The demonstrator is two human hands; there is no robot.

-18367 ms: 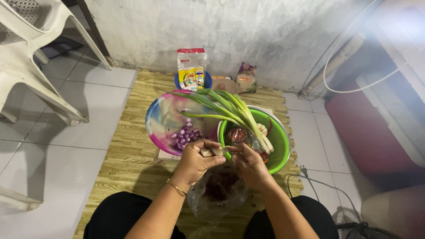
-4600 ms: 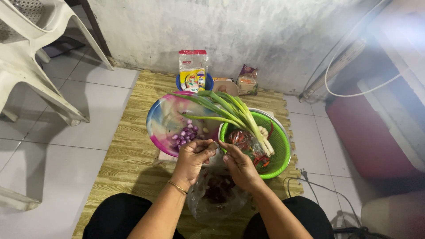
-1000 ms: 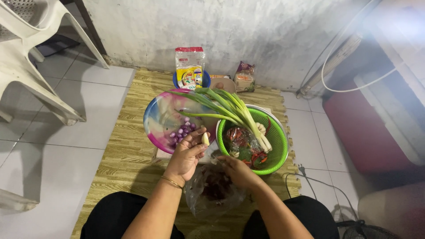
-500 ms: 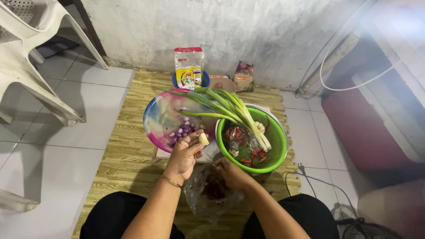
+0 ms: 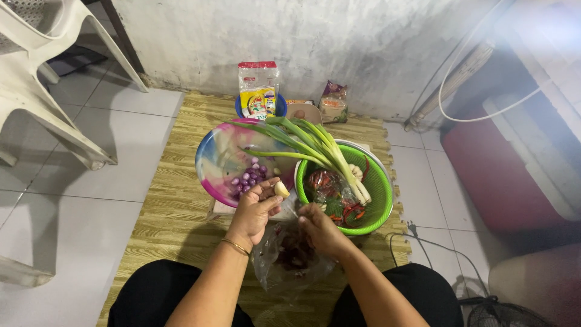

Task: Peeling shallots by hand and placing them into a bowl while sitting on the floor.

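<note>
1. The floor is pale square tile, and on it lies a wood-grain foam mat (image 5: 175,206) with notched, puzzle-cut edges; the person sits at its near end, legs in black.
2. Behind the mat stands a rough, stained, whitewashed wall (image 5: 339,42). A white plastic chair (image 5: 42,79) stands at the far left, and a white cable (image 5: 478,97) loops down the wall on the right, above a red flat surface (image 5: 502,175).
3. A glossy round bowl (image 5: 221,154), swirled pink and blue, holds small purple shallots (image 5: 248,178).
4. Just beside it sits a bright green slotted basket (image 5: 378,197) with red chillies in thin plastic; long green leeks (image 5: 315,148) lie across both vessels, white ends in the basket.
5. Near the wall stand a printed packet (image 5: 259,88) in front of a blue bowl, and a smaller pouch (image 5: 334,102).
6. The left hand (image 5: 254,209), a thin gold bangle at its wrist, pinches a pale peeled garlic clove (image 5: 281,189) between thumb and fingertips, over the bowl's near rim.
7. The right hand (image 5: 321,229) is curled shut at the mouth of a crumpled clear plastic bag (image 5: 290,257) holding dark reddish peelings; what it grips, I cannot tell.
</note>
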